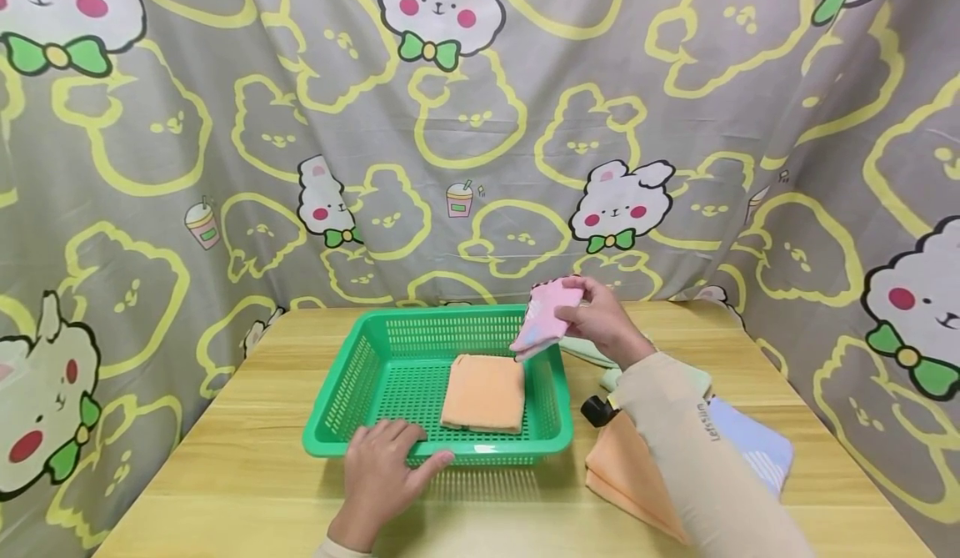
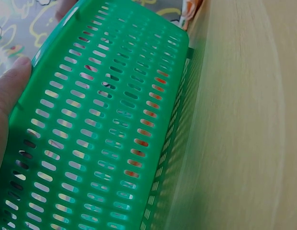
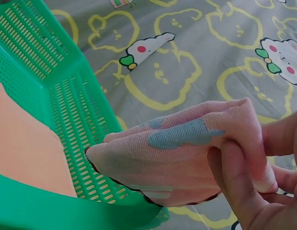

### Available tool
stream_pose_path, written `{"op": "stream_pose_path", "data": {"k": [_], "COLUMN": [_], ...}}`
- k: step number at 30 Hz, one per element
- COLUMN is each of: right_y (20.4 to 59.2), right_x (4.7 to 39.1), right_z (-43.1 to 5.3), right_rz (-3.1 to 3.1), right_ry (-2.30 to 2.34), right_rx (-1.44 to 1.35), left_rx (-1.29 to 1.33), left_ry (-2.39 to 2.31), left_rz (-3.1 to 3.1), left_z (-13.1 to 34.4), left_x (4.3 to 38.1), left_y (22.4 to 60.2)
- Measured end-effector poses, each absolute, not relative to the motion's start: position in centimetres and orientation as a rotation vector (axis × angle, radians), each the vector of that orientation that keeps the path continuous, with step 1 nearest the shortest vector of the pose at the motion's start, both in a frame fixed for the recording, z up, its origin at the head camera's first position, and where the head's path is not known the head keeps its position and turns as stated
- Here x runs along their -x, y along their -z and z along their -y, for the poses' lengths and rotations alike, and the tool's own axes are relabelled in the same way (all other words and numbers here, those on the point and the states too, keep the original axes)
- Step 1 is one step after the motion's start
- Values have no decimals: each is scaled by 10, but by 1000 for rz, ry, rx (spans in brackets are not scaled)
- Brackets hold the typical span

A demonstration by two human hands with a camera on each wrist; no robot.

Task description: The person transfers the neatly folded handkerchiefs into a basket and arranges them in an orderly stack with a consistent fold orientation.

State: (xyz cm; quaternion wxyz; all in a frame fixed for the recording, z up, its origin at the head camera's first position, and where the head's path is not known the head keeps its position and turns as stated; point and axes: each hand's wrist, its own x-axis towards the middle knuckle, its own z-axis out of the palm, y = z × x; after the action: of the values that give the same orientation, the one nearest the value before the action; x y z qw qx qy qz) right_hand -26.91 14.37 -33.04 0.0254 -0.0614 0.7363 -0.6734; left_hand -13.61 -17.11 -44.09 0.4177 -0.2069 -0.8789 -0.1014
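Note:
A pink folded towel (image 1: 550, 312) with blue patches and a dark edge hangs over the right side of a green plastic basket (image 1: 438, 449). My right hand (image 1: 598, 322) pinches it between thumb and fingers, as the right wrist view also shows. Flat on the basket's slotted floor lies an orange folded towel (image 1: 483, 393), towards the right end. My left hand (image 1: 384, 466) grips the basket's near rim, its fingers hooked over the inside. In the left wrist view the thumb (image 2: 17, 79) lies along the rim's outer side.
Right of the basket, partly under my right sleeve (image 1: 693, 449), lie another orange towel (image 1: 630, 475), a blue towel (image 1: 753, 441) and pale green cloth (image 1: 697, 379). A small black object (image 1: 597, 410) sits near the basket's right side. A patterned curtain (image 1: 480, 124) surrounds the wooden table (image 1: 247, 424).

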Motion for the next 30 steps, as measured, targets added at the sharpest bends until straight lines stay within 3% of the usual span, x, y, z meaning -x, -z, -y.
{"op": "stream_pose_path", "data": {"k": [30], "right_y": [345], "right_x": [280], "right_z": [-111], "right_rz": [-2165], "right_ry": [2131], "right_rx": [156], "left_rx": [527], "left_ry": [258], "left_rz": [2190], "left_z": [173], "left_x": [139], "left_y": [444]}}
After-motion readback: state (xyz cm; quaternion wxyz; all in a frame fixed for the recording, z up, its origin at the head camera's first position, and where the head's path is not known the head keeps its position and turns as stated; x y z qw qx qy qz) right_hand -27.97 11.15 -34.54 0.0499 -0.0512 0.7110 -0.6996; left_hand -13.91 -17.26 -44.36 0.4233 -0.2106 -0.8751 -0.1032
